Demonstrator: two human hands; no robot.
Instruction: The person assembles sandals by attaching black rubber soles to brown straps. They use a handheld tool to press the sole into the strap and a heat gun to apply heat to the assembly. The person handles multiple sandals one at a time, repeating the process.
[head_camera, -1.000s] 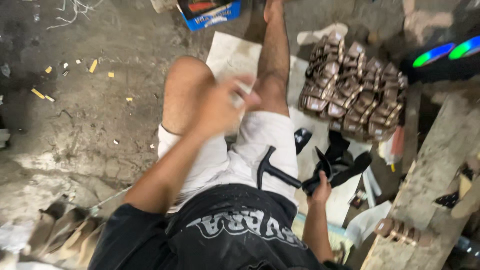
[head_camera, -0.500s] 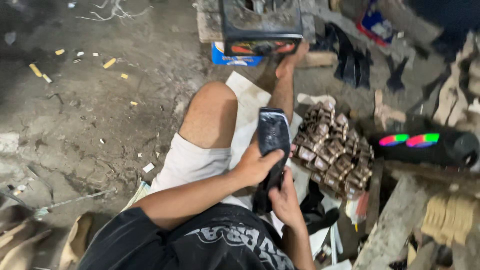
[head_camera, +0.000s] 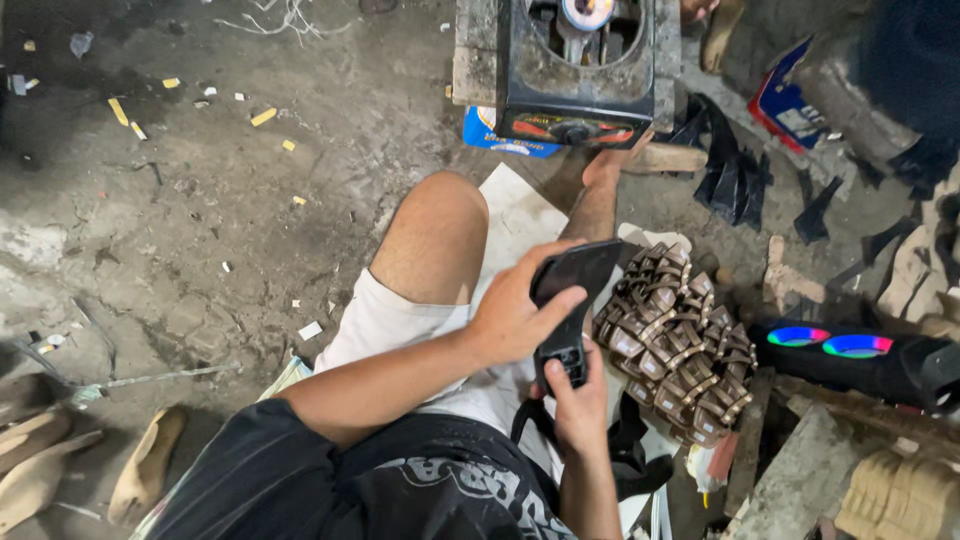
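Observation:
I sit on the floor with one bare knee raised. My left hand (head_camera: 515, 315) grips the upper part of a black shoe sole piece (head_camera: 575, 275), held up above my lap. My right hand (head_camera: 578, 395) holds the lower end of the same black piece from below. A pile of brown sandal straps (head_camera: 675, 335) lies just to the right of my hands. White paper (head_camera: 520, 215) lies under my leg.
A dark metal stove-like box (head_camera: 580, 65) stands at the top by my foot. Black scraps (head_camera: 735, 175) lie to its right. A black speaker with coloured lights (head_camera: 850, 350) is at the right. Tan shoe soles (head_camera: 60, 465) lie at the lower left. The concrete floor is littered.
My left hand came down from my knee and took the black piece; both hands lifted it from my lap. The view tilted up toward the metal box.

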